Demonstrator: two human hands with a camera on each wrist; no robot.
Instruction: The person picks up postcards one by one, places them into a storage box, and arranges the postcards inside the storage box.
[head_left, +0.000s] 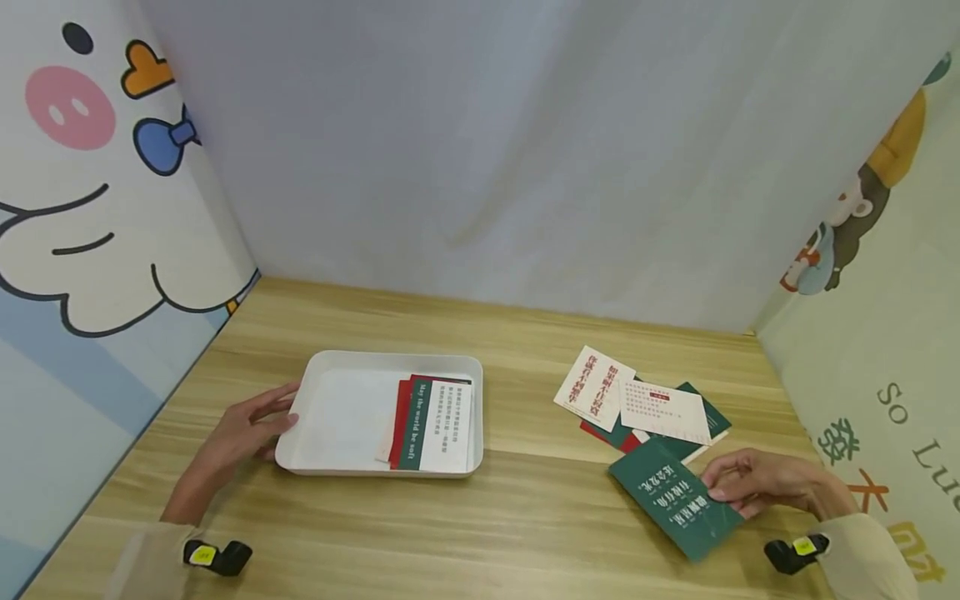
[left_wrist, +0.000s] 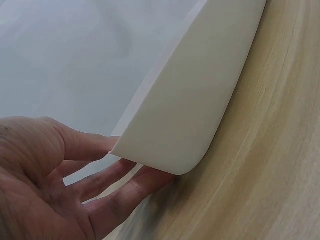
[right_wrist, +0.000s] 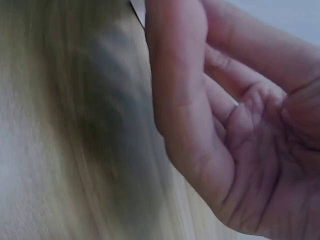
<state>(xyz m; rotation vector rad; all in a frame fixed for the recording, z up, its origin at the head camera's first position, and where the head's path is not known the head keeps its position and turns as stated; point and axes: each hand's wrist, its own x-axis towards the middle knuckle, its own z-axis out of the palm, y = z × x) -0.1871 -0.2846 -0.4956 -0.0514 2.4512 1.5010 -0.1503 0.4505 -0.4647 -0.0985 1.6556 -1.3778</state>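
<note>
Green card (head_left: 675,504): one, white-lettered, at the near side of a pile (head_left: 663,414) on the table (head_left: 525,525); held at its right edge by the right hand (head_left: 772,482), thumb above, pinching it against bent fingers. Pile: two white cards (head_left: 592,389) uppermost, green and red ones beneath, overlapped, total not countable; whether the held card touches it cannot be told. Tray (head_left: 341,417): one, white, to the left, with a stack (head_left: 446,427) in its right half showing white, green and red; number uncertain. Left hand (head_left: 247,429): at the tray's left end, wrist low, thumb on the rim, fingers curled beneath the corner, pinching the wall. Wrist cameras (head_left: 797,552): two, black, one per wrist. Sleeves (head_left: 862,550): two, pale, cut off by the lower edge. Right wrist view: blurred, the held card almost wholly hidden by fingers.
</note>
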